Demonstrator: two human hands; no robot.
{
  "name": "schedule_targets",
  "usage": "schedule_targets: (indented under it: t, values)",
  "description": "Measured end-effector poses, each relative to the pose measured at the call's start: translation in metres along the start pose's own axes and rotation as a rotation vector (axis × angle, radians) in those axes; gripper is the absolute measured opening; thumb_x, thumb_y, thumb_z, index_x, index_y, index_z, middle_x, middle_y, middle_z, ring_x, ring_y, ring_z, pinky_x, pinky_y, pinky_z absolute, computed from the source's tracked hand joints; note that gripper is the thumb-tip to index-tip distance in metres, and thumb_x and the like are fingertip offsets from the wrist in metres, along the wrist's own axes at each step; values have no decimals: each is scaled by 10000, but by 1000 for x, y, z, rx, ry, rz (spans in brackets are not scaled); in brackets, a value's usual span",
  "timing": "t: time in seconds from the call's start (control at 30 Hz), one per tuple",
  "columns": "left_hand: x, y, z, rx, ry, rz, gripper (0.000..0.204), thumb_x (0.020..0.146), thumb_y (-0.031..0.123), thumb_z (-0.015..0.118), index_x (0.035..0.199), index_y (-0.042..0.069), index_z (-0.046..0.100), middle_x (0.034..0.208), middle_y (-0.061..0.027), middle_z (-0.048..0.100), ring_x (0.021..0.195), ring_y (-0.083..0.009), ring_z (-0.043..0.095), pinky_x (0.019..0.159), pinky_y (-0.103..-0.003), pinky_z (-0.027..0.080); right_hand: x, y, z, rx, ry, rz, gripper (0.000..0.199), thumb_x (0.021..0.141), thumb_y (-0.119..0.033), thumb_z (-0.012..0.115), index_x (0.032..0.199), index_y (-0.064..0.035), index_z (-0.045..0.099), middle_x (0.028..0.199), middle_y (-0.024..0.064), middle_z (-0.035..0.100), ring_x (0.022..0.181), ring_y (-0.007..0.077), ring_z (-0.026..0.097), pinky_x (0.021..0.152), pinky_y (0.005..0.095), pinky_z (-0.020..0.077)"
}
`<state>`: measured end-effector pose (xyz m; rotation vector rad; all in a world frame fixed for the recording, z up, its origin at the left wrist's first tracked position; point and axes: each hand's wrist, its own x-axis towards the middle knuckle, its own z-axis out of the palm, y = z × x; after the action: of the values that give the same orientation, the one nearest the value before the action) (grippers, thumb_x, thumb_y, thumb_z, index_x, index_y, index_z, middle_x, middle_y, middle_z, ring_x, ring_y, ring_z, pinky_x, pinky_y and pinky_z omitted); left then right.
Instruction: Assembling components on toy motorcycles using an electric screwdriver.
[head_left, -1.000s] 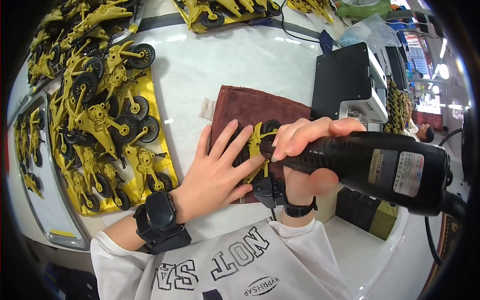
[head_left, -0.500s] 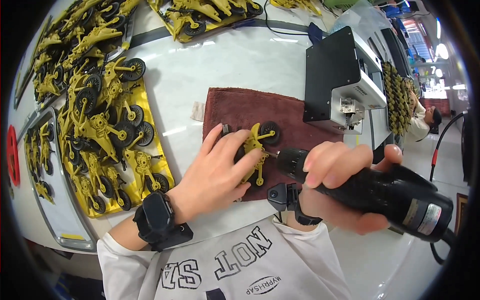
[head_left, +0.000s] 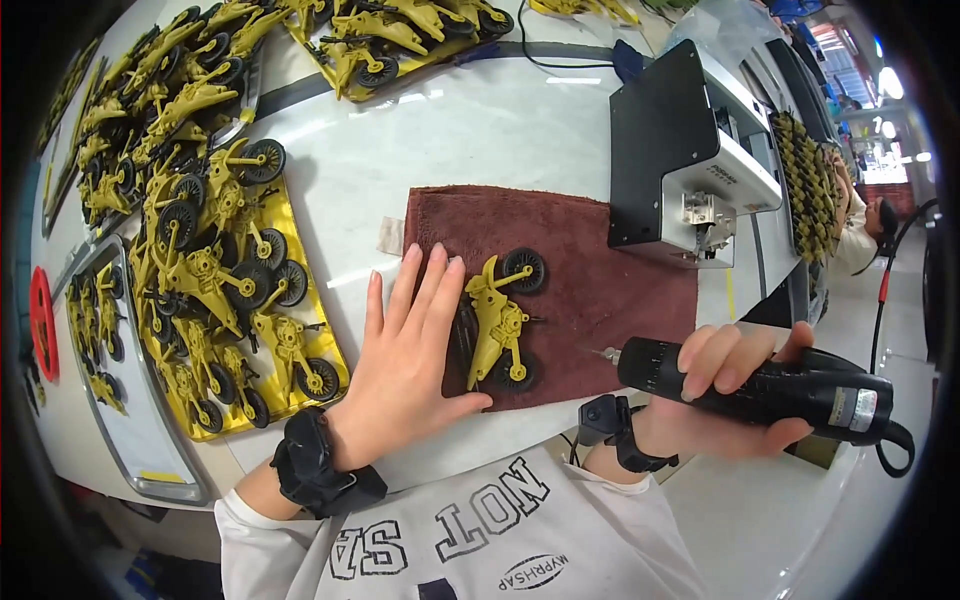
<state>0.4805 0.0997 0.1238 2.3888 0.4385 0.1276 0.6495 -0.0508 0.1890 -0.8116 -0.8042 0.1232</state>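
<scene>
A yellow toy motorcycle [head_left: 497, 328] with black wheels lies on its side on a dark red cloth [head_left: 580, 290]. Just left of it my left hand [head_left: 405, 345] rests with its fingers stretched out, the thumb below the toy. A dark part by the forefinger is partly covered. My right hand [head_left: 725, 390] grips a black corded electric screwdriver [head_left: 755, 385]. Its bit points left over the cloth, apart from the motorcycle.
Trays at the left hold piled yellow motorcycles [head_left: 200, 270]; another pile [head_left: 400, 40] is at the back. A black and white machine [head_left: 665, 150] stands right of the cloth. Far right, a person [head_left: 858, 235] sits near a stack of yellow and black pieces [head_left: 800, 180].
The screwdriver has drawn back to the right, away from the motorcycle. My left hand has let go of the toy and now lies spread beside it.
</scene>
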Motion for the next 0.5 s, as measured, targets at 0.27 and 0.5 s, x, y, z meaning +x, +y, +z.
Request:
schedule_targets:
  t: [0.27,0.5]
  values:
    - [9,-6,-7,38,-78,45,1286,495,334,888,1440,-56,106,1508,-226,183,1415,-391,116,1101,-610,66,-6,-3,-10,-27,94,41,720,855,-552,557,1293,-3,395,698,56,436,477,159,414,507,318,362]
    - [13,-8,-6,57,-67,69,1265,513,414,860,1464,-6,139,1527,-206,147,1416,-398,112,1057,-673,91,4,-15,-22,-32,114,-7,706,839,-544,579,1271,-5,431,691,47,424,507,161,406,526,318,341]
